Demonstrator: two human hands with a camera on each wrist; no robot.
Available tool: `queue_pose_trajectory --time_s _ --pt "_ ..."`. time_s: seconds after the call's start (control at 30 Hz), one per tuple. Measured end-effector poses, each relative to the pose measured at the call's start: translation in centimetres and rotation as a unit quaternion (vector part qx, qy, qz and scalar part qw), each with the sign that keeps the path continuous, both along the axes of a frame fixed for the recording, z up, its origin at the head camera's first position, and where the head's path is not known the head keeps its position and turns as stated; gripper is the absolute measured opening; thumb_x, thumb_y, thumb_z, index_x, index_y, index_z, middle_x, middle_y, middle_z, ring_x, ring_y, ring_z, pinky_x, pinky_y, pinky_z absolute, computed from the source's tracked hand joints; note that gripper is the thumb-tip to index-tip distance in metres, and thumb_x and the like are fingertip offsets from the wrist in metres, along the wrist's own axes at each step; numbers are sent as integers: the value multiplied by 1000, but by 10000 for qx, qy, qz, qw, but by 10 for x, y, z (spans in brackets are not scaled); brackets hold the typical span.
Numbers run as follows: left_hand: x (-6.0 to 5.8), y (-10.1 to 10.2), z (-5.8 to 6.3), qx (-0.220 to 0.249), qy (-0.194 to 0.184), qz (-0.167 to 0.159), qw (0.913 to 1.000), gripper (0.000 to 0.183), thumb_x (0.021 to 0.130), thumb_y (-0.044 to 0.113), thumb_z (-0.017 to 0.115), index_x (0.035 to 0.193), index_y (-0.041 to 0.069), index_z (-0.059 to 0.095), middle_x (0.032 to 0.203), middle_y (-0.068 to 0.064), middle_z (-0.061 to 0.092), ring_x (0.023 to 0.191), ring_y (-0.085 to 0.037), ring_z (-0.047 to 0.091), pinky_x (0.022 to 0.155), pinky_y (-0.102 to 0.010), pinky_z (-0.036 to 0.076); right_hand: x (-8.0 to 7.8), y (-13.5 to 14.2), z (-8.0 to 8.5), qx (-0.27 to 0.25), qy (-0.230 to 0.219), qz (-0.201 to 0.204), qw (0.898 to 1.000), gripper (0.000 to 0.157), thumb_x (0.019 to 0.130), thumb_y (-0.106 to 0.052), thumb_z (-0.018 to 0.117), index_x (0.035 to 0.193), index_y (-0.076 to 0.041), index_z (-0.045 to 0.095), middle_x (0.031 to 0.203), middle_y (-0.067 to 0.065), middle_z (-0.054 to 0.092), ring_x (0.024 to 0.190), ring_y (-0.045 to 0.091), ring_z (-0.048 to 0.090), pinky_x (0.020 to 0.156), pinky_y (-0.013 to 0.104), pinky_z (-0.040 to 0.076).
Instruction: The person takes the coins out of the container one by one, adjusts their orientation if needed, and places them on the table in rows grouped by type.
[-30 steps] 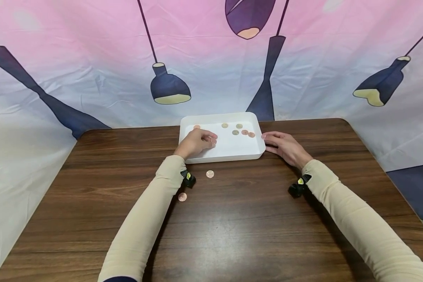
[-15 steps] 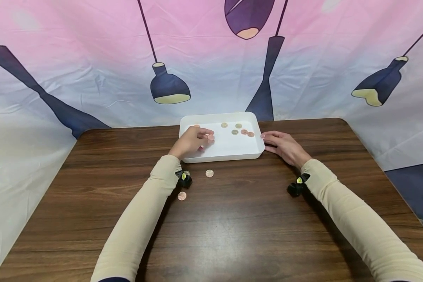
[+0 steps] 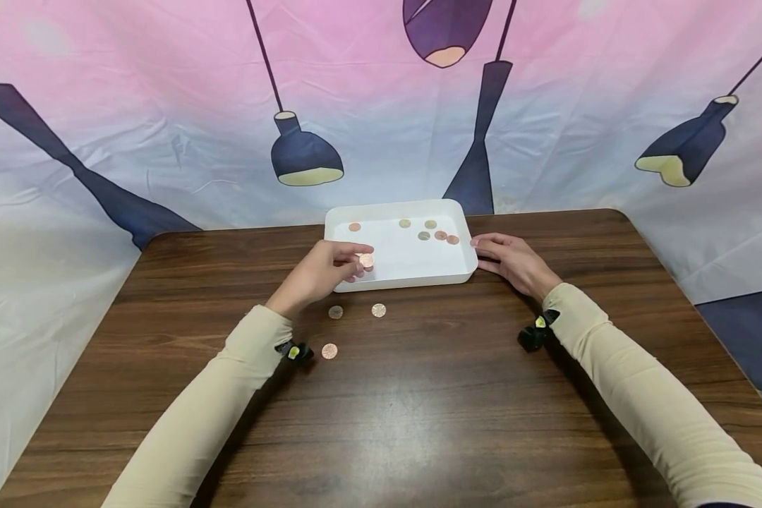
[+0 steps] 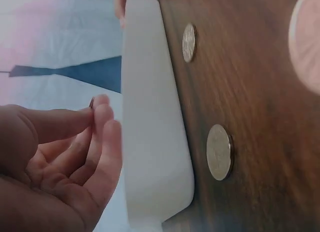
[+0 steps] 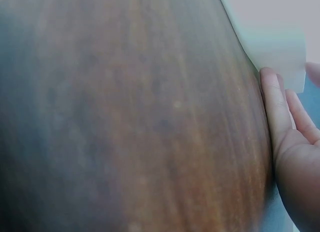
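My left hand (image 3: pixel 317 274) pinches a copper coin (image 3: pixel 366 260) between thumb and fingers, over the near left corner of a white tray (image 3: pixel 394 271). The left wrist view shows that coin as a thin edge at the fingertips. On the tray's floor lie a copper coin (image 3: pixel 354 226) at the left and several copper and silvery coins (image 3: pixel 424 236) toward the right. My right hand (image 3: pixel 514 264) rests at the tray's right side, and in the right wrist view its extended fingers (image 5: pixel 275 99) touch the outer wall near the corner.
Between the tray and my body, a silvery coin (image 3: pixel 335 312), a second pale coin (image 3: pixel 379 310) and a copper coin (image 3: pixel 329 351) lie on the brown wooden table (image 3: pixel 419 416). A printed cloth (image 3: pixel 381 155) hangs right behind the table's far edge.
My left hand has drawn back left and nearer from the tray's inside, with the copper coin still pinched. The silvery coin by the left wrist has come into view. My right hand stays put.
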State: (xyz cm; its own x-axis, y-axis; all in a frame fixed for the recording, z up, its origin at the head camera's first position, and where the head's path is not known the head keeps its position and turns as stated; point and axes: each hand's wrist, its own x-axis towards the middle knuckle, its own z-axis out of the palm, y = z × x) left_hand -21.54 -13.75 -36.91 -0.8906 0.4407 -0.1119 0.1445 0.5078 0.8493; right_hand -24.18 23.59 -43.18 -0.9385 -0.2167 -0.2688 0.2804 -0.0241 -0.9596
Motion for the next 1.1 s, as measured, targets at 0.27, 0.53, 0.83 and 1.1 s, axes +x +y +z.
queue_pose_trajectory --time_s 0.27,0.53,0.83,1.1 --pt "26 -14 7 122 -89 -59 9999 36 105 5 65 140 4 67 108 -19 76 83 -34 70 72 -35 60 -1 -1 -2 -55 22 -12 10000 39 110 -19 59 140 4 51 139 8 54 122 10 60 101 25 55" --pt "47 -21 2 213 -501 -324 9980 34 100 9 73 134 4 71 116 -19 75 85 -32 68 70 -32 57 -2 0 -3 -25 -1 -82 10000 35 110 -20 59 138 1 53 141 8 53 125 13 58 100 24 55" --pt "61 -27 -12 -29 -703 -646 9954 27 98 6 73 126 3 74 104 -11 77 88 -19 67 76 -25 53 -1 0 -3 -29 -31 -32 10000 36 110 -21 60 138 1 54 140 7 53 128 14 56 101 24 55" --pt "66 -20 -21 -36 -1224 -875 9886 25 97 2 74 122 0 73 96 -7 77 67 -15 58 56 -26 51 -2 0 -3 -176 -42 -81 9998 25 108 -20 63 128 -5 62 135 5 56 121 11 60 99 24 56"
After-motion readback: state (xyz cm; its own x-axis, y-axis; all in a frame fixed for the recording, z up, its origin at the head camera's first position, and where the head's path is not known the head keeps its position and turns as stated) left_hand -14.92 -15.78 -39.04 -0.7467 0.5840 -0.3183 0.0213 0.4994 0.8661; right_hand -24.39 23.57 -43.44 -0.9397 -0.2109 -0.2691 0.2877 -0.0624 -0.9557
